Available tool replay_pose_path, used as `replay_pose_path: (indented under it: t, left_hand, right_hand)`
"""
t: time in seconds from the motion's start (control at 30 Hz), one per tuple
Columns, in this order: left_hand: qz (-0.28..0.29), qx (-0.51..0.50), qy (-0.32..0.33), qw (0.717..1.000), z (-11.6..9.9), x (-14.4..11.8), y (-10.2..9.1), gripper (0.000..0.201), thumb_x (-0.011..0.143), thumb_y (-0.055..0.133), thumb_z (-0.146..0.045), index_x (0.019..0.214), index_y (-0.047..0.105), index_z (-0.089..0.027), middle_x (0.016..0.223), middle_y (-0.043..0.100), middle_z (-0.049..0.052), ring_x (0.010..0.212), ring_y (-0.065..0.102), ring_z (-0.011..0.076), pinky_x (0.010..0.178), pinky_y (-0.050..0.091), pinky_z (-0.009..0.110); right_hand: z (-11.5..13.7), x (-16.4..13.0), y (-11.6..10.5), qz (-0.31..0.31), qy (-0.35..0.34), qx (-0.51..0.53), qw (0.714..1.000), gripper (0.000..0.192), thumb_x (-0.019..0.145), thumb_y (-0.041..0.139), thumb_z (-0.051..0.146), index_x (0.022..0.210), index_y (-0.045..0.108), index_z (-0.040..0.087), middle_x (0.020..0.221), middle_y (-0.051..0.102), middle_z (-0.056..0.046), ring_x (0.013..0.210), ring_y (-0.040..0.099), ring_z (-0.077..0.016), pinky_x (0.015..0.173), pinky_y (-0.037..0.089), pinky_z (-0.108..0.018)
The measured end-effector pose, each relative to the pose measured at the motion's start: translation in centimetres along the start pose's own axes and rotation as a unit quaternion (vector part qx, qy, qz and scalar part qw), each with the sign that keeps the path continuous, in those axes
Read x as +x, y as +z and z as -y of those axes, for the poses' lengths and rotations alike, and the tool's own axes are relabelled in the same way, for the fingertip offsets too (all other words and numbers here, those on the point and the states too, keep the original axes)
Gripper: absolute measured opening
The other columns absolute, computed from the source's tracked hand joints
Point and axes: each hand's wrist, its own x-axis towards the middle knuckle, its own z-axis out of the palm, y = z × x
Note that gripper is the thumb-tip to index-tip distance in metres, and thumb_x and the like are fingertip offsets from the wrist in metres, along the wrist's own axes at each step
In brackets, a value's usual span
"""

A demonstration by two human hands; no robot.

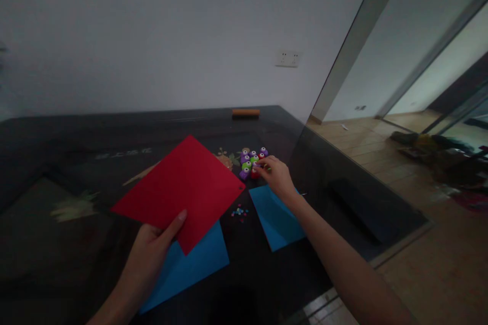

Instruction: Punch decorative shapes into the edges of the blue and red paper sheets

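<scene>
We hold a red paper sheet (179, 190) in our left hand (152, 249), thumb pressed on its near corner and fingers beneath, so the sheet sits raised above the dark table (57, 162). Our right hand (276, 175) reaches to the far right, fingertips closed narrowly on one piece at the near edge of a cluster of small paper punches (251, 160) in purple, green and red; we cannot tell which piece is pinched. A blue sheet (190, 264) lies under the red one, and a second blue sheet (274, 218) lies below our right wrist. Small paper cutouts (239, 212) lie scattered between the two blue sheets.
</scene>
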Motion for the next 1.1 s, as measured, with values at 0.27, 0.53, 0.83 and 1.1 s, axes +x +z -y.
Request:
replay_pose_path:
  t: [0.27,0.53,0.83,1.1]
  left_hand:
    - [0.030,0.007,0.029,0.999,1.3,0.5,-0.3,0.041,0.068,0.070,-0.047,0.099,0.067,-0.021,0.105,0.071,0.006,0.099,0.065,0.0294,0.087,0.052,0.040]
    - [-0.013,0.065,0.044,0.997,0.2,0.0,-0.2,0.039,0.065,0.070,-0.050,0.091,0.065,-0.021,0.099,0.072,0.004,0.099,0.064,0.0300,0.091,0.050,0.042]
    - [-0.018,0.078,0.051,0.995,0.1,-0.1,-0.3,0.035,0.066,0.070,-0.048,0.090,0.065,-0.024,0.097,0.072,0.002,0.099,0.064,0.0292,0.093,0.049,0.042]
    - [-0.002,0.068,0.051,0.996,0.0,-0.1,0.0,0.033,0.070,0.068,-0.045,0.094,0.065,-0.024,0.103,0.072,0.001,0.104,0.062,0.0275,0.094,0.049,0.039]
  right_hand:
    - [5.3,-2.4,-2.6,0.162,0.081,0.394,0.901,0.021,0.079,0.061,0.036,0.071,0.058,0.016,0.065,0.061,0.000,0.056,0.059,-0.0109,0.050,0.046,-0.023]
    - [5.4,-2.9,-2.2,0.229,0.112,0.438,0.862,0.021,0.074,0.068,0.034,0.076,0.056,0.017,0.064,0.060,0.002,0.056,0.059,-0.0098,0.046,0.045,-0.019]
    - [5.4,-3.1,-2.1,0.233,0.120,0.442,0.858,0.017,0.075,0.068,0.031,0.075,0.061,0.016,0.061,0.061,0.001,0.056,0.060,-0.0104,0.045,0.044,-0.019]
    - [5.2,-3.1,-2.2,0.244,0.099,0.426,0.866,0.015,0.077,0.066,0.031,0.076,0.063,0.016,0.060,0.062,0.000,0.055,0.059,-0.0106,0.046,0.044,-0.020]
